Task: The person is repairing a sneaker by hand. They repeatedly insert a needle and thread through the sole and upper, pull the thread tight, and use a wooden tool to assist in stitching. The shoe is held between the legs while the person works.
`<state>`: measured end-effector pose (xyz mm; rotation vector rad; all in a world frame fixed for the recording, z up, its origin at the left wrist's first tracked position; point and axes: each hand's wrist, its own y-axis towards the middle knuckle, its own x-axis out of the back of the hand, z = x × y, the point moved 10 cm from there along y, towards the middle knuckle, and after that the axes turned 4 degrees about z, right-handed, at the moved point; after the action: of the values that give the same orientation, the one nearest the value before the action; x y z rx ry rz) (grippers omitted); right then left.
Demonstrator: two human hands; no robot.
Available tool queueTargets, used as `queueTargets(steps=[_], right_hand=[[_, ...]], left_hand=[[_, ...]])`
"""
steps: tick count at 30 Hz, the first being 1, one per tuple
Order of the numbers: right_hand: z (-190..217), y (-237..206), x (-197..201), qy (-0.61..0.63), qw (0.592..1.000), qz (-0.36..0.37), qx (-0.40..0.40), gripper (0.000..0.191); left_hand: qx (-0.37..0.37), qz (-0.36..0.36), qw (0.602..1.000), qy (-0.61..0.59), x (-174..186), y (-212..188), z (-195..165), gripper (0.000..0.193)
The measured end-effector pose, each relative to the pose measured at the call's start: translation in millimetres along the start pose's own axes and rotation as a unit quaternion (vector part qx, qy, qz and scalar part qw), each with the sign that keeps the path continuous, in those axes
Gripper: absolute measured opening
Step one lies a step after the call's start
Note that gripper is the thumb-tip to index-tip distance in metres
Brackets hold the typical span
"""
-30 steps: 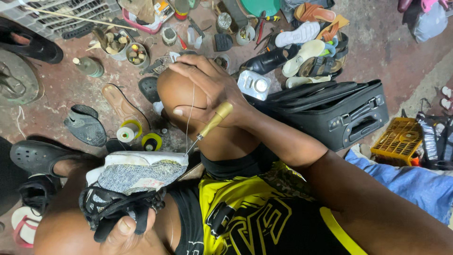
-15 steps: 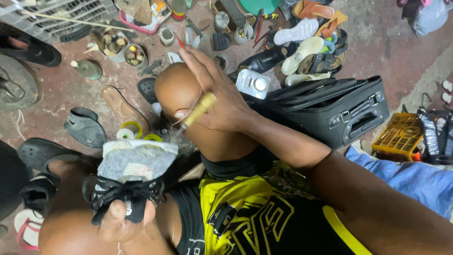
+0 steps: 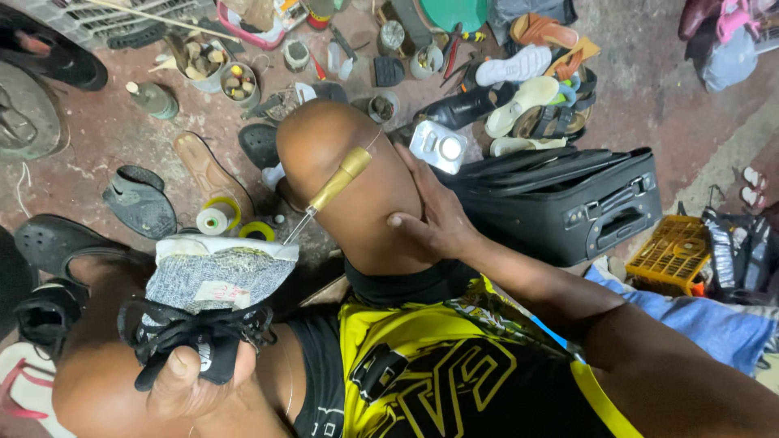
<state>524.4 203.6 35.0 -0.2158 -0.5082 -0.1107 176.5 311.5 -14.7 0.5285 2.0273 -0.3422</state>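
Awl [image 3: 333, 188] in grey shoe [image 3: 217, 272], left hand [image 3: 191, 375] gripping.

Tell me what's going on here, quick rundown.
A person sits on the floor mending a grey knit sneaker. The left hand grips it by its black laces, sole edge up. An awl with a yellow handle is stuck into the sole edge and leans against the raised knee, with thread running from it. The right hand rests on that knee, off the tool. Spools of thread, loose shoes and a black suitcase lie around.
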Motion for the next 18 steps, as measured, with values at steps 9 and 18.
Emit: queueTargets(steps=[9,18], right_hand=[[18.4,4.9,3.3,0.019,0.998,-0.005,0.060,0.086],[-0.5,-20.6,1.1,-0.015,0.999,0.037,0.037,0.087]], left_hand=[[0.361,0.025,0.901,-0.239,-48.3,-2.7,63.7,0.088],[-0.026,-0.028,0.999,-0.016,-14.4,6.6,39.3,0.061]])
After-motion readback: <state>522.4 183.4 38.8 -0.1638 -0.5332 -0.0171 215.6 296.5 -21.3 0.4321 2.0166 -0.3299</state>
